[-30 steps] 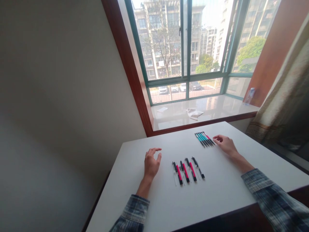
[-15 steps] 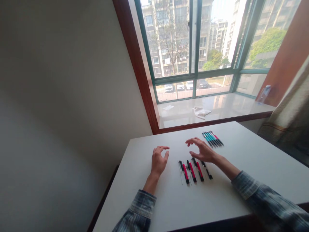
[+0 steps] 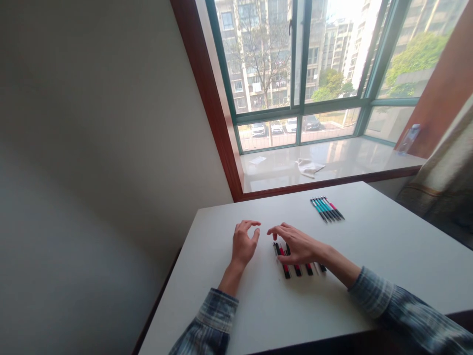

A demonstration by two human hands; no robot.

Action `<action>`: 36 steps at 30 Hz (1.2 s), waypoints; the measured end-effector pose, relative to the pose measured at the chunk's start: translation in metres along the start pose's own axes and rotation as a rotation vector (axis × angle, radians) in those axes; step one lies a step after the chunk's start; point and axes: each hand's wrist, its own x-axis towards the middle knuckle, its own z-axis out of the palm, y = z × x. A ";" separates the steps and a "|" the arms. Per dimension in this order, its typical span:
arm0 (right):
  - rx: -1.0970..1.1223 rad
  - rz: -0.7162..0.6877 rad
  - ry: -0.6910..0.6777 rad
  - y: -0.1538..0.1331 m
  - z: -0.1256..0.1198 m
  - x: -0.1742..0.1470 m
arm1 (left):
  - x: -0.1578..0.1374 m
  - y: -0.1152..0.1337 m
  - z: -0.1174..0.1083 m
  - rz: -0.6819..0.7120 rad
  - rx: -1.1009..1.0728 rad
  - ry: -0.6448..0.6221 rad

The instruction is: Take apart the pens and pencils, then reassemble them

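Note:
My right hand [image 3: 297,245] hovers over a row of disassembled pen parts, its fingers apart and nothing visible between them. Beneath it lie red-and-black pen barrels [image 3: 287,272], partly covered by the hand, with black pieces and thin refills among them. Left of the row, my left hand [image 3: 244,242] rests on the white table [image 3: 207,276], thumb and fingers curved with a gap between and nothing in them. Farther back on the right, several pens [image 3: 327,209] lie side by side, most of them teal and black and one red.
Beyond the table's far edge is a window sill [image 3: 273,177] holding a crumpled white cloth [image 3: 309,167], a small white paper [image 3: 257,160] and a clear plastic bottle [image 3: 408,139]. A wall [image 3: 111,148] stands at the left. A curtain [image 3: 436,172] hangs at the right.
My right hand has moved left and a little toward me, from above the row's far end to over the red barrels. The left hand stays almost where it was.

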 end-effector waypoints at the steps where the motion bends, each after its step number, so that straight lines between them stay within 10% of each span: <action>1: 0.000 -0.001 0.001 0.001 0.000 0.000 | 0.000 0.000 0.000 0.002 0.000 0.000; 15: -0.044 -0.001 -0.019 0.002 0.001 0.000 | -0.001 0.000 0.001 -0.003 0.003 0.001; 21: -0.095 -0.027 0.186 -0.005 -0.008 0.004 | 0.000 0.007 -0.001 -0.020 -0.061 0.005; 29: -0.231 -0.243 0.367 -0.005 -0.005 0.016 | -0.001 0.017 -0.003 -0.086 -0.469 -0.307; 36: -0.234 -0.287 0.379 0.005 -0.001 0.024 | 0.001 0.013 0.000 -0.120 -0.539 -0.306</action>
